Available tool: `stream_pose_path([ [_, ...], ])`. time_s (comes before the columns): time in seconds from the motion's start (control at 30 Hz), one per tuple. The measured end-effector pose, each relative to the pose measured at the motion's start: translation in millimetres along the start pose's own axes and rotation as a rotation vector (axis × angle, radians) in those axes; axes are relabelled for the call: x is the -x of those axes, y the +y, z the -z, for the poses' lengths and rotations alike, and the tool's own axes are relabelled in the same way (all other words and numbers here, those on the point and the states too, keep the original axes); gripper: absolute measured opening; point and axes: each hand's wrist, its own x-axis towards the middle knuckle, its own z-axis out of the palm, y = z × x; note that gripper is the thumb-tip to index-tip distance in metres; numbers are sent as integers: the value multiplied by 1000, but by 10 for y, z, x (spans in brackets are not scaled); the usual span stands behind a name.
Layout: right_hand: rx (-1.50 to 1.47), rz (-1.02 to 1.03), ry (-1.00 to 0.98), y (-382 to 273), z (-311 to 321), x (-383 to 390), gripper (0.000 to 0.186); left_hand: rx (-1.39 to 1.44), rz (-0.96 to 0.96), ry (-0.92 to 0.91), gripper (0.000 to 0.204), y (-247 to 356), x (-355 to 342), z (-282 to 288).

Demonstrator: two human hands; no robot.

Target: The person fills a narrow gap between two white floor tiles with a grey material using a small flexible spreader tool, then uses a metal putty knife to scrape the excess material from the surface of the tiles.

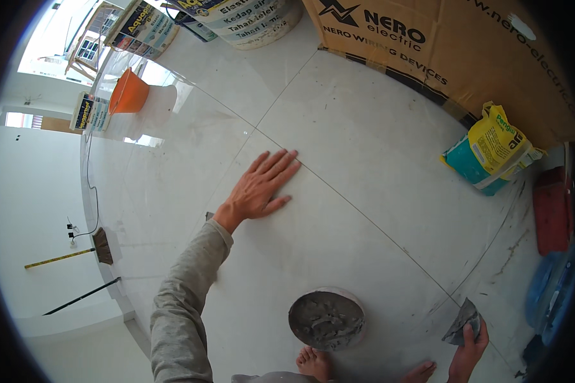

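Observation:
My left hand (265, 184) lies flat on the glossy pale tile floor (358, 140), fingers stretched and spread, its fingertips beside a thin joint line between tiles. Low on the right, my right hand (473, 351) grips a thin grey spreader (463, 323), roughly triangular and smeared with grey paste. It is close to the same joint line. Between my arms, near my bare foot (313, 362), a round bowl (360, 319) holds wet grey grout (326, 318). A small grey piece (209, 216) shows beside my left wrist, mostly hidden by the sleeve.
A large cardboard box (441, 51) stands far right, with a yellow and teal bag (495, 150) against it. A red case (551, 210) and blue plastic bottles (549, 297) line the right edge. Far left are buckets (144, 29), an orange bucket (129, 92) and a broom (101, 246).

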Motion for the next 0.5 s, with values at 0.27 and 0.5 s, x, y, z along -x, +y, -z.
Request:
stream_pose_path([
  [0.27, 41, 79, 8, -128, -8, 208, 42, -23, 1030, 258, 64, -835, 20, 164],
  [0.5, 252, 289, -208, -222, -565, 3, 32, 250, 642, 436, 51, 863, 903, 11],
])
